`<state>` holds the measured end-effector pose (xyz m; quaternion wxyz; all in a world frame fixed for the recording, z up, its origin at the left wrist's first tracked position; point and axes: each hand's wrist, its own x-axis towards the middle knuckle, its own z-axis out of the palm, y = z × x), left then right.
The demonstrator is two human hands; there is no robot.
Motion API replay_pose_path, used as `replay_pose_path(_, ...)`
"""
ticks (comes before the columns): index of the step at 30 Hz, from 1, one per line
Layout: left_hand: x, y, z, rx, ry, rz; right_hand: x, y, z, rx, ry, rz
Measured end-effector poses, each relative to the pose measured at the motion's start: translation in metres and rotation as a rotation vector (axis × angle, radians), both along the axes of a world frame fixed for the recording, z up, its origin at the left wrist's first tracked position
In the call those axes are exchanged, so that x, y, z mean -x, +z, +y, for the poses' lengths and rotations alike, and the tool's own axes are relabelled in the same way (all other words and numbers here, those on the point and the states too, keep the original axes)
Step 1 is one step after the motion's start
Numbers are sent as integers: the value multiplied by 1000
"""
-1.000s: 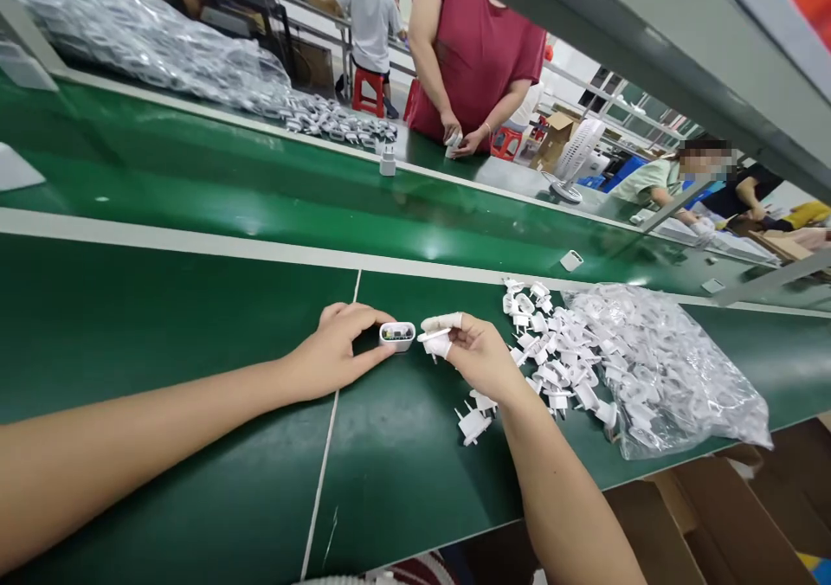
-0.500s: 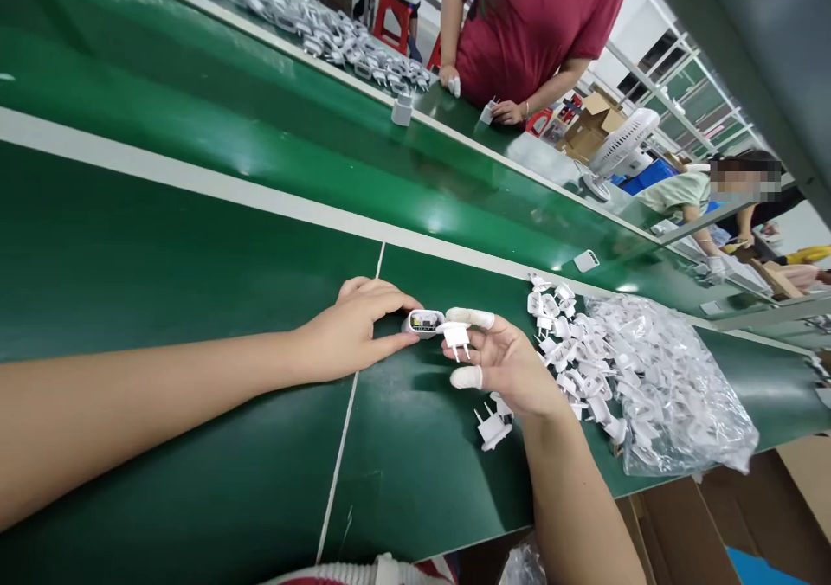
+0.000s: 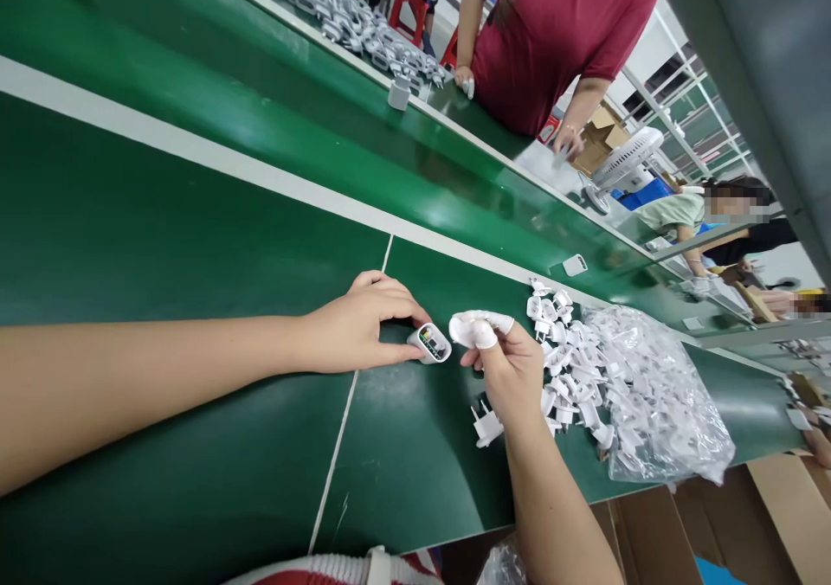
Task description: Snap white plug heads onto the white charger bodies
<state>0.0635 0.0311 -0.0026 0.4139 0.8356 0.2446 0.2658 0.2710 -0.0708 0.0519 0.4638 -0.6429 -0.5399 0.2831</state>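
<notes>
Between thumb and fingers, my left hand [image 3: 383,325] grips a white oval charger housing [image 3: 434,343]. The housing's open end faces me and shows circuit parts inside. Just right of it, my right hand [image 3: 503,351], with white covers on thumb and index finger, pinches a white plug cover [image 3: 462,329] whose prongs are hidden. The cover and the housing are apart. Below my right hand, a white two-pin plug piece [image 3: 486,425] lies on the green table [image 3: 402,481]. To the right is a pile of white plug pieces [image 3: 571,351].
A clear plastic bag [image 3: 672,395] of plug pieces lies at the right. Beyond the white strip, a green belt [image 3: 312,135] carries white housings [image 3: 575,265]. A person in a red shirt [image 3: 551,40] stands across it. Cardboard boxes [image 3: 707,507] are at the lower right.
The plug cover has turned in my right hand, whose thumb has closed onto it. The housing has tilted and moved slightly down and right, away from the cover. The person's hand opposite moved right.
</notes>
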Motion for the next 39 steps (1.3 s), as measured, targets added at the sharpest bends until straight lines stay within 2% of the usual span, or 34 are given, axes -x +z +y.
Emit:
replay_pose_path(5,-1,-2,0,24,16,-53,13,-4,-1,-262,52,-271)
replay_pose_path(7,0,-1,0,36,11,-44,16,-6,1,-316,47,-349)
replay_pose_path(11,1,1,1,22,1,-37,15,-9,2,-291,80,-443)
replay_pose_path(15,1,2,1,3,-34,-34,12,-5,-3,-222,150,-484)
replay_pose_path(22,0,2,2,16,-23,-41,12,-1,-4,-382,127,-681)
replay_pose_path(29,0,0,3,-1,-20,-34,13,2,-1,-363,198,-847)
replay_pose_path(34,1,-1,3,13,-38,-43,12,7,-1,-408,238,-995)
replay_pose_path(39,0,-2,2,5,-36,-50,14,7,-1,-422,232,-981)
